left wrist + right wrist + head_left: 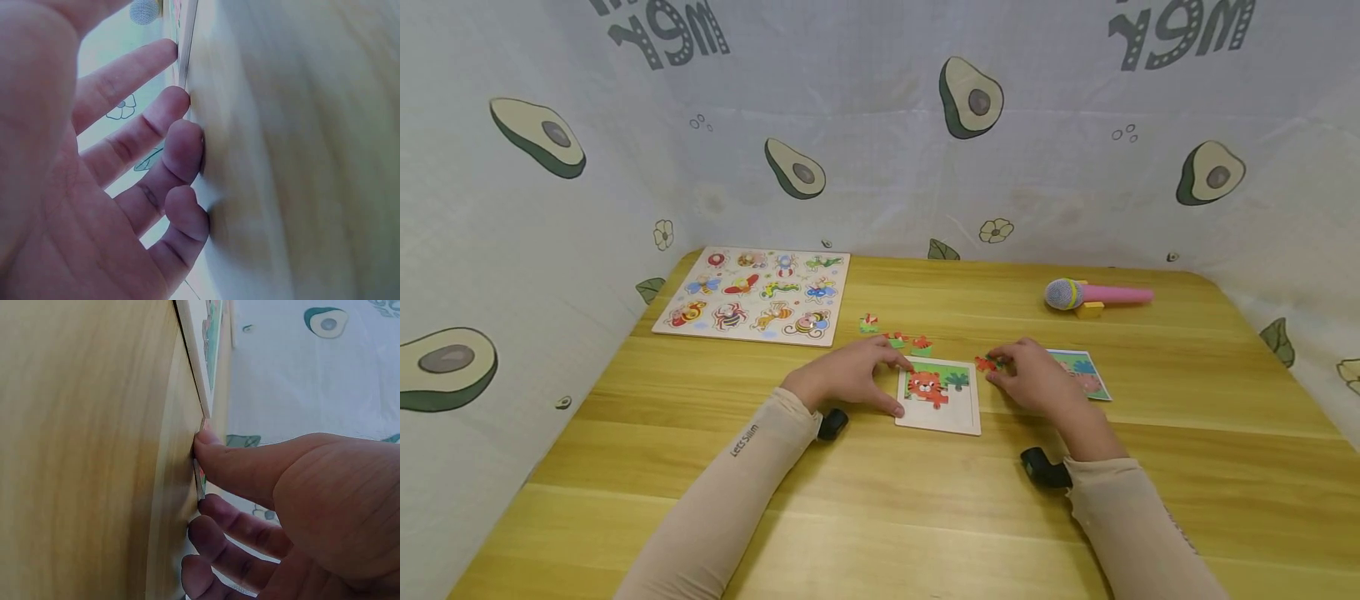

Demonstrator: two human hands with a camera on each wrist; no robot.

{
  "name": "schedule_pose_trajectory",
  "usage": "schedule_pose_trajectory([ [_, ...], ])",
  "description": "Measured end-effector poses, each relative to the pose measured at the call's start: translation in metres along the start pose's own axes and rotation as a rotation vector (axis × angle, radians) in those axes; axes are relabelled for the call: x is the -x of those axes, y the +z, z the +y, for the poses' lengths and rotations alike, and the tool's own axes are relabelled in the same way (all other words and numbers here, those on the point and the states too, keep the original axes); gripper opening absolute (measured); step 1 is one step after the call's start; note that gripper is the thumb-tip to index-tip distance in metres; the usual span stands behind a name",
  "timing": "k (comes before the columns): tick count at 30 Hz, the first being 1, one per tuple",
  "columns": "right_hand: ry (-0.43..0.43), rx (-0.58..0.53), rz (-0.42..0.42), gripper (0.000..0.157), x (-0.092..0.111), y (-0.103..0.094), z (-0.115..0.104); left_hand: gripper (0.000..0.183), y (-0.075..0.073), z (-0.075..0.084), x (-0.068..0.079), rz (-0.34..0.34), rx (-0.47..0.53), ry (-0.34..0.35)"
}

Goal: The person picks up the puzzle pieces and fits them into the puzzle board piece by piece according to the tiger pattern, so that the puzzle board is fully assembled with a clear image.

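Observation:
A small square jigsaw board lies flat on the table with a partly assembled tiger picture in it. My left hand rests at its left side, index finger at the upper left corner and thumb near the lower left. In the left wrist view its fingers extend loosely, tips on the tabletop and by the board's edge. Right of the board, my right hand pinches a red and green puzzle piece between thumb and index finger, close to the tabletop. The thumb partly covers that piece in the right wrist view.
Loose puzzle pieces lie behind the board, one farther left. A picture card is partly under the right hand. An insect peg puzzle lies back left; a pink toy microphone rests on a yellow stand back right.

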State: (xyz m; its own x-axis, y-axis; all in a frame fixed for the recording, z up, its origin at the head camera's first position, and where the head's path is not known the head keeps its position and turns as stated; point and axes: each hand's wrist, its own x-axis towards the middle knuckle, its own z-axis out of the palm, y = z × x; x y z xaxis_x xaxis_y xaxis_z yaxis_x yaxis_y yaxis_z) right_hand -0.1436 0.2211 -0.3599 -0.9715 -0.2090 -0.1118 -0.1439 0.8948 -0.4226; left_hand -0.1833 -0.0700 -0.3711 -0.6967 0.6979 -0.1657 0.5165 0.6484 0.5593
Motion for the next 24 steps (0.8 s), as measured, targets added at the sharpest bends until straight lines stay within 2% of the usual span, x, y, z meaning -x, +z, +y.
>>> schedule_pose_trajectory([
  [7, -0.018, -0.011, -0.002, 0.03, 0.0, 0.0, -0.001, 0.063, 0.0, 0.0, 0.0, 0.0, 0.0, 0.004],
  [17, -0.039, -0.038, -0.012, 0.034, 0.002, -0.01, 0.005, 0.063, -0.002, 0.002, 0.001, -0.008, 0.011, -0.002],
  [24, -0.173, -0.052, -0.126, 0.031, 0.003, -0.014, -0.003, 0.064, -0.003, 0.003, 0.001, -0.011, 0.013, -0.008],
])
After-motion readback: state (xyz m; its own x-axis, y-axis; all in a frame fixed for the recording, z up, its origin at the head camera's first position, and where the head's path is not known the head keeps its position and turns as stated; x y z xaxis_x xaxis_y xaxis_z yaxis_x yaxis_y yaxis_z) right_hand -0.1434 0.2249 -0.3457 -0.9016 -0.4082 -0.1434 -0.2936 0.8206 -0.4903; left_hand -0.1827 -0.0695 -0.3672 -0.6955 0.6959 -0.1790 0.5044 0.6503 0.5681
